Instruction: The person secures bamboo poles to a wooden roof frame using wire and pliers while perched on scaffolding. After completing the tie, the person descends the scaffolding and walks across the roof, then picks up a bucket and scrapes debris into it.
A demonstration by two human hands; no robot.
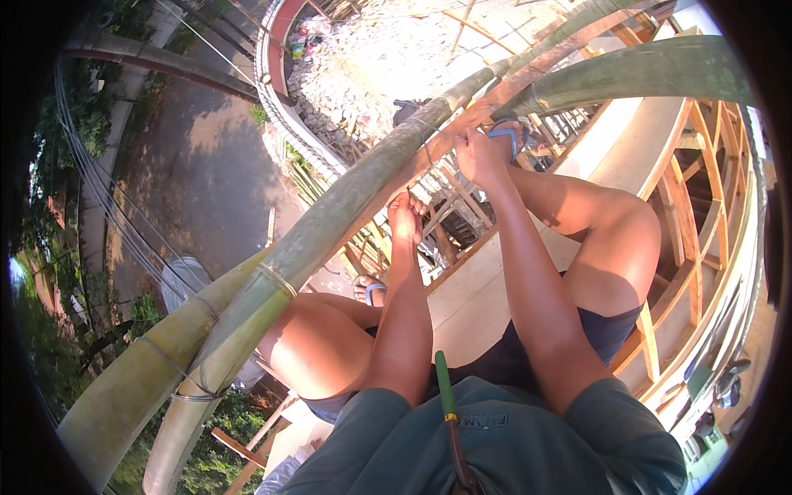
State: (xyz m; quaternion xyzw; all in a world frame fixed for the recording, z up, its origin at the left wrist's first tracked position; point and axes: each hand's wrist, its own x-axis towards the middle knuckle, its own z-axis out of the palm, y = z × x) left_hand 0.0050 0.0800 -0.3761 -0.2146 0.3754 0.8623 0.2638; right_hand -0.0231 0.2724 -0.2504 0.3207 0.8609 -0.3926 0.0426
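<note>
A long green bamboo pole [355, 181] slants across in front of me, with a reddish-brown wooden beam [421, 161] running along its near side. My right hand [478, 157] is closed in a pinch beside the beam; a thin wire [433, 129] from around the pole appears to run to its fingers. Lower and to the left, my left hand [406, 219] is closed just under the beam, its fingers curled. Whatever lies inside that hand is hidden. A tool with a green handle [445, 384] rests against my shirt front.
I sit high up, sandalled feet below the pole. Wire lashings [198, 392] bind bamboo poles at lower left. A thick curved bamboo [635, 78] crosses upper right. Pale boards [487, 280] and a timber frame [689, 214] lie right; a paved road [198, 181] is far below left.
</note>
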